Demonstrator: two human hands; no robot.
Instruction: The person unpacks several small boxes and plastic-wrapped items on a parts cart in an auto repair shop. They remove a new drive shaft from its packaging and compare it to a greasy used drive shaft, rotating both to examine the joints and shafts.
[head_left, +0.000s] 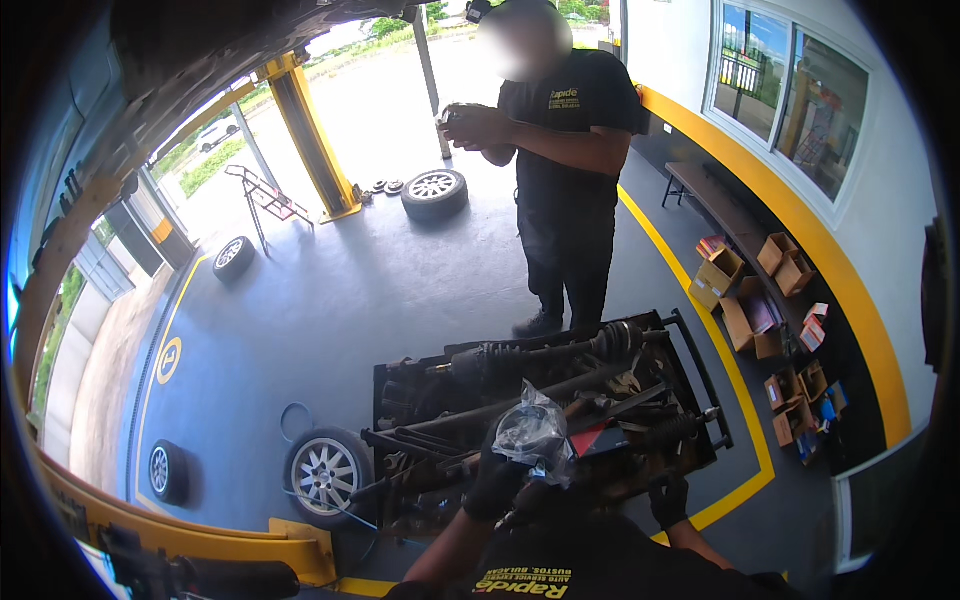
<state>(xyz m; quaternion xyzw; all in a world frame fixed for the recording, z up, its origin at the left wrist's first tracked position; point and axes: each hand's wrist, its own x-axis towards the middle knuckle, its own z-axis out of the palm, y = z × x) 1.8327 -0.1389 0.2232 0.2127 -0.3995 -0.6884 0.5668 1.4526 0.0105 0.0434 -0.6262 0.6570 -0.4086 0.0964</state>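
Note:
In my black-gloved left hand (496,484) is a clear plastic bag with a round part (532,430) inside. The crumpled plastic hides what kind of part it is. Below it stands a dark metal tool cart (722,432) loaded with drive shafts (490,360), bars and hand tools. A wrench (396,463) lies at its left end. By the cart's near right edge is my right hand (668,500), also gloved, its fingers loosely apart with nothing visible in them. I cannot tell whether it touches the edge.
Across the cart a person (580,130) in dark clothes holds a small part in both hands. A wheel (328,478) and a thin hose (294,420) lie left of the cart. Cardboard boxes (717,278) sit by a bench (735,215). A yellow lift post (308,140) stands far left.

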